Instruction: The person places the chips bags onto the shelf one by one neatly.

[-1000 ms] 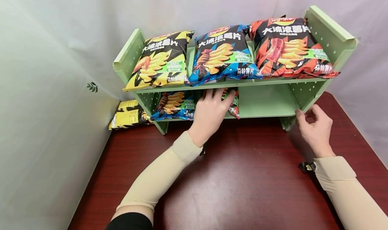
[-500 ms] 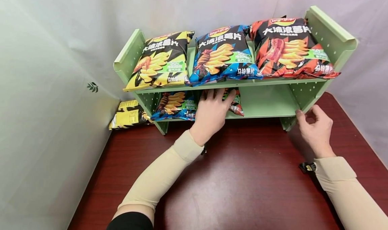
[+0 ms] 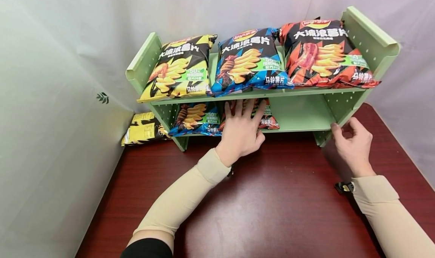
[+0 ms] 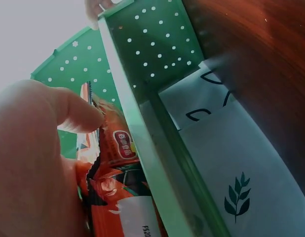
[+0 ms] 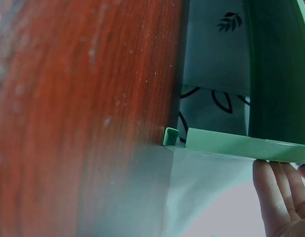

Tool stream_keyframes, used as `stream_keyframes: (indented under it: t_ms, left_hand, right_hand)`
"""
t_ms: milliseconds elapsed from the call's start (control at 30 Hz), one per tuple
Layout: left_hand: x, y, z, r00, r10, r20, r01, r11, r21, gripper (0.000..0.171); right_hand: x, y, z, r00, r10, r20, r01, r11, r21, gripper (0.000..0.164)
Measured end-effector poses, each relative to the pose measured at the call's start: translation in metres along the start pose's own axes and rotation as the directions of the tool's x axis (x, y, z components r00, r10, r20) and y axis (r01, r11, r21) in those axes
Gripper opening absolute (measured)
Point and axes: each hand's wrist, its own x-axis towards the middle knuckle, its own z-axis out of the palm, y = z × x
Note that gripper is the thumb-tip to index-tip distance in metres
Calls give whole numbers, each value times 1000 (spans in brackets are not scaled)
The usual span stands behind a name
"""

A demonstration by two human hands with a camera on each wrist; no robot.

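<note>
On the lower level of a green two-level shelf rack (image 3: 300, 112) lies a red and black bag of potato chips (image 3: 270, 122). My left hand (image 3: 239, 135) rests on its front with the fingers spread, covering much of it; the thumb stands apart below. In the left wrist view the red bag (image 4: 110, 185) sits just inside the shelf lip, beside the hand (image 4: 34, 148). A blue chip bag (image 3: 195, 118) lies left of it. My right hand (image 3: 355, 142) grips the front edge of the rack's right side panel, fingers (image 5: 278, 192) against its outer face.
Yellow (image 3: 180, 69), blue (image 3: 249, 61) and red (image 3: 324, 54) chip bags lean in a row on the upper level. Another yellow bag (image 3: 142, 129) lies left of the rack on the dark red table (image 3: 272, 197). Pale cloth walls (image 3: 68, 99) stand behind and left.
The red bag on the lower level has shifted right and lies flatter. My left hand's fingers have spread and its thumb has come off the bag. The right hand stays put.
</note>
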Motion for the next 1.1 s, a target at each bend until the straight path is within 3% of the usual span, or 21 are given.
stream_keyframes:
  t_ms: [233, 600, 1100]
  left_hand:
    - [1, 4, 0, 999, -10, 34, 9, 1000, 29, 78]
    - [1, 10, 0, 995, -45, 87, 45, 999, 6, 81]
    - [-2, 3, -4, 998, -35, 58, 35, 999, 2, 81]
  right_hand:
    - [0, 0, 0, 1000, 3, -2, -3, 1000, 0, 13]
    - [1, 1, 0, 1000, -2, -5, 2, 1000, 1, 12]
    - [0, -1, 0, 1000, -5, -4, 5, 1000, 12, 13]
